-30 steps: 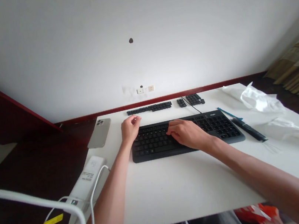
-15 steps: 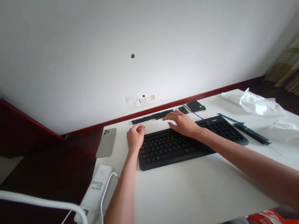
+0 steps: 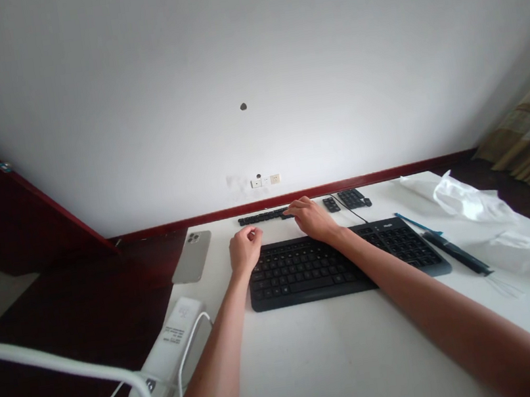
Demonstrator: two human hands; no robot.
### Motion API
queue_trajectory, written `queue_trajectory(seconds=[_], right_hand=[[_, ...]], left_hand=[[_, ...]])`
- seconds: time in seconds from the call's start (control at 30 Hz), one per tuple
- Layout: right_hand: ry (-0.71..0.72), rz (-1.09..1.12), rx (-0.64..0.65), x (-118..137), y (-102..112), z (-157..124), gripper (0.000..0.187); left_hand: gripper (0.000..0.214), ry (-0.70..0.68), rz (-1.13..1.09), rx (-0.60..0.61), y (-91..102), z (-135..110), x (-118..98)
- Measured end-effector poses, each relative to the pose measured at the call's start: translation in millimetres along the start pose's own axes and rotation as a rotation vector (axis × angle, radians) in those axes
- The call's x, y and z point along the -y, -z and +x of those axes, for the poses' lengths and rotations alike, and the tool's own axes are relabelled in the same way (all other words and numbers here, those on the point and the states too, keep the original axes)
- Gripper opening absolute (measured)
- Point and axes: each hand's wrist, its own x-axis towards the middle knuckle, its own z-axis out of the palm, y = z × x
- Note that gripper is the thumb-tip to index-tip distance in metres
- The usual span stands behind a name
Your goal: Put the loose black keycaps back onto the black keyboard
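Observation:
My right hand (image 3: 310,218) reaches over the top edge of a black keyboard (image 3: 336,274), its fingertips on the right end of a row of loose black keycaps (image 3: 260,217). My left hand (image 3: 246,251) hangs loosely curled just off the keyboard's top left corner, and its fingers hide whether anything small sits in them. Two smaller groups of black keys (image 3: 331,204) (image 3: 351,199) lie to the right of the row, and a thin black cable runs from the keyboard toward them.
The white table (image 3: 349,358) ends at a dark red skirting board. A grey smartphone (image 3: 192,257) lies at its left, with a white power strip (image 3: 177,344) and cables nearby. A black brush (image 3: 457,253), a blue strip (image 3: 413,225) and white plastic bags (image 3: 469,198) lie at right.
My right hand has moved from the middle of the keyboard up and left onto the keycap row. My left hand has barely moved. The whole scene sits lower in the picture.

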Motion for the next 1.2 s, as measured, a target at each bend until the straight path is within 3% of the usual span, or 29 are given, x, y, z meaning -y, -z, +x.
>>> queue_trajectory(seconds=[0.37, 0.6, 0.77, 0.93, 1.1, 1.2], right_hand=[[0.045, 0.071, 0.039, -2.4, -1.1, -0.2, 0.043], [0.059, 0.091, 0.039, 5.0, 8.9, -0.1, 0.024], [0.115, 0.114, 0.052, 5.1, 8.1, 0.1, 0.028], [0.079, 0.122, 0.067, 10.2, 8.5, 3.8, 0.022], [-0.028, 0.349, 0.033, 15.5, 30.8, 3.4, 0.023], [-0.133, 0.485, 0.052, 13.1, 51.9, -14.6, 0.02]], left_hand=[[0.021, -0.003, -0.003, 0.009, 1.5, -1.8, -2.7], [0.022, 0.006, 0.009, 0.011, 2.8, -2.5, -4.8], [0.023, 0.008, 0.016, 0.014, 2.8, -2.8, -5.5], [0.023, 0.014, 0.024, 0.004, 2.0, -2.0, -4.7], [0.021, 0.021, -0.001, 0.005, 1.6, -0.9, -3.3], [0.021, 0.011, -0.008, 0.011, 1.7, -0.6, -2.7]])
